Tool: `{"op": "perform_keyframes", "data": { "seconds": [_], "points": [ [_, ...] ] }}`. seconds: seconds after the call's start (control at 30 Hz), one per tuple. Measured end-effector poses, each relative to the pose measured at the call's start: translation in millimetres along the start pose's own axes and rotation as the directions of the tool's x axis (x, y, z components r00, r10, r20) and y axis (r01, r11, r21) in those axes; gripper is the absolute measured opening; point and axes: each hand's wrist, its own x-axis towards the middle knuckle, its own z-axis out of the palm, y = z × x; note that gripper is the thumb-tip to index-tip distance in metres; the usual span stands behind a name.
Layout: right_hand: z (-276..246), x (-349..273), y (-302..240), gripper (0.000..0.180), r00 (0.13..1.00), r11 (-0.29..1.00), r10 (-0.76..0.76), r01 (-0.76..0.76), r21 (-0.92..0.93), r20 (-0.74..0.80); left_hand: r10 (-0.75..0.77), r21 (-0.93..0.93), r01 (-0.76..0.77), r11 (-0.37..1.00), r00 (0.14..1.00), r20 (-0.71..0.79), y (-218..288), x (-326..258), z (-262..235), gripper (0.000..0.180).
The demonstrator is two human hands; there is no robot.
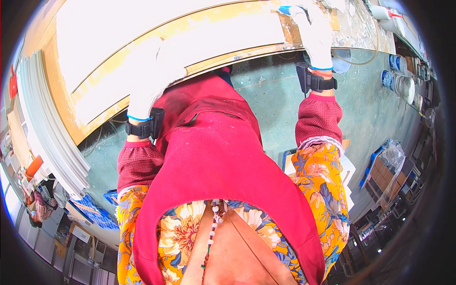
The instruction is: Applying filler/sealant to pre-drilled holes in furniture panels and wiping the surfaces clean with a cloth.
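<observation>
A white board (228, 40) lies on a yellowish wooden work table (64, 107), its long edge toward me. My left hand (154, 66), in a white glove with a blue cuff edge, rests flat on the near part of the board. Glare washes out its finger outlines, but the hand looks spread. Farther right, my right hand (316, 35), gloved the same way, is closed at the board's right end. A small blue piece (285, 9) shows at its fingers; what it belongs to cannot be made out.
Stacked pale strips (52, 128) stand at the left, near an orange object (34, 167). Blue-and-white buckets (398, 84) are on the floor at right. A red-tipped white bottle (384, 13) lies at the far right, beside a thin hose (377, 45). A wrapped carton stack (384, 171) stands lower right.
</observation>
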Motion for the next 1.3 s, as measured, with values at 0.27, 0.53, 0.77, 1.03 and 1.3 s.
{"op": "perform_keyframes", "data": {
  "seconds": [0.27,0.53,0.77,1.03,1.3],
  "points": [
    [-4,2,19,0.025,0.994,0.984,-0.103,0.107,-0.143,0.03,0.051,0.026,-0.049,0.998,0.997,-0.05,-10,-3,12,0.078],
    [3,-7,-4,0.029,0.999,1.0,-0.014,0.013,-0.015,-0.044,0.13,-0.153,-0.146,0.977,0.985,-0.112,-15,-24,31,0.031],
    [74,-22,-80,0.031,0.959,0.939,0.141,-0.208,0.275,0.245,-0.246,-0.528,0.195,0.827,0.969,-0.027,21,11,5,0.037],
    [168,-27,-211,0.041,0.773,0.85,-0.174,-0.195,0.49,0.61,-0.428,-0.082,0.422,0.903,0.864,-0.265,-1,-36,-17,0.04],
    [283,-13,-282,0.042,0.5,0.803,-0.466,-0.108,0.587,0.73,-0.309,-0.115,0.296,0.948,0.779,-0.545,-37,-53,58,0.056]
  ]
}}
